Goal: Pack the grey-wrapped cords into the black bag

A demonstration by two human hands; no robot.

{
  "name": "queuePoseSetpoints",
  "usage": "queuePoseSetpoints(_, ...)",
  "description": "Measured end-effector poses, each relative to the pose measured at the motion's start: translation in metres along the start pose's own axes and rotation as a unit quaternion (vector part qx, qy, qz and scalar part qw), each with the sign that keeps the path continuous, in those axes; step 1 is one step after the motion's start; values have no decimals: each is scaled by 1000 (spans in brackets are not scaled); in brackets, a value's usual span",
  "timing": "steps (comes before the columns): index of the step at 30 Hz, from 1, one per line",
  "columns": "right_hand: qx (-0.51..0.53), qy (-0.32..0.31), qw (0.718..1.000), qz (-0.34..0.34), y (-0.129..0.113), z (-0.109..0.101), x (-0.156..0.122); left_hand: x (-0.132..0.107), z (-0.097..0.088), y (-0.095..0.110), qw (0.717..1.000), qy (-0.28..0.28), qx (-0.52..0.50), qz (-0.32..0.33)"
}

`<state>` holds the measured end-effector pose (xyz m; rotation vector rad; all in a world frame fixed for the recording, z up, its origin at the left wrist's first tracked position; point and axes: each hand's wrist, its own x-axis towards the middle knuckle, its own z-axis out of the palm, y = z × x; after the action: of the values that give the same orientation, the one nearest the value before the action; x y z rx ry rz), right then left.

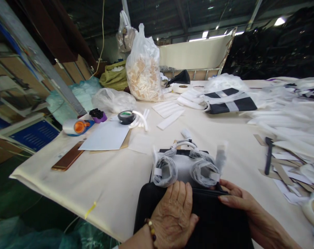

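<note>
A black bag (213,221) lies flat on the cream table (115,180) right in front of me. At its far end are two handles wrapped in grey paper (165,170) and white cord. My left hand (173,214) rests palm down on the bag, fingers stretched out and close together, fingertips next to the left wrapped handle. My right hand (237,199) lies along the bag's right upper edge, fingers extended toward the right wrapped handle (206,172). Neither hand grips anything that I can see.
A white sheet on a board (105,138), a brown slab (67,159), a tape dispenser (75,126) and a black tape roll (126,117) lie at the left. A clear sack of pale scraps (143,69) stands behind. White strips and card pieces (288,138) cover the right.
</note>
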<state>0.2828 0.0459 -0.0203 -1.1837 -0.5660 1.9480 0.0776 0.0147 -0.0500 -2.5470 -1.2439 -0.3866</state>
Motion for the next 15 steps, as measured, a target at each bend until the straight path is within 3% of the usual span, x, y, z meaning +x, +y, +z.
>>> queuePoseSetpoints(3, -158, 89, 982, -59, 5, -2, 2, 3, 4, 3, 1000, -3, -4, -17)
queuePoseSetpoints(4, -240, 125, 958, -90, 8, -3, 2, 4, 5, 4, 1000, -2, -4, -21)
queuePoseSetpoints(6, -399, 189, 884, -153, 16, -6, 3, 5, 6, 6, 1000, 3, -1, -27)
queuePoseSetpoints(9, -560, 266, 727, -294, 37, -11, 3, 5, 6, 6, 1000, 6, 3, -26)
queuePoseSetpoints(12, -685, 265, 518, -439, 62, -17, 6, 4, 8, 4, 1000, 15, 2, -24)
queuePoseSetpoints(13, -720, 252, 457, -457, 70, -19, 7, 3, 9, 4, 1000, 13, 1, -19)
queuePoseSetpoints(15, -769, 227, 374, -466, 80, -22, 11, 3, 11, 2, 1000, 3, -5, -3)
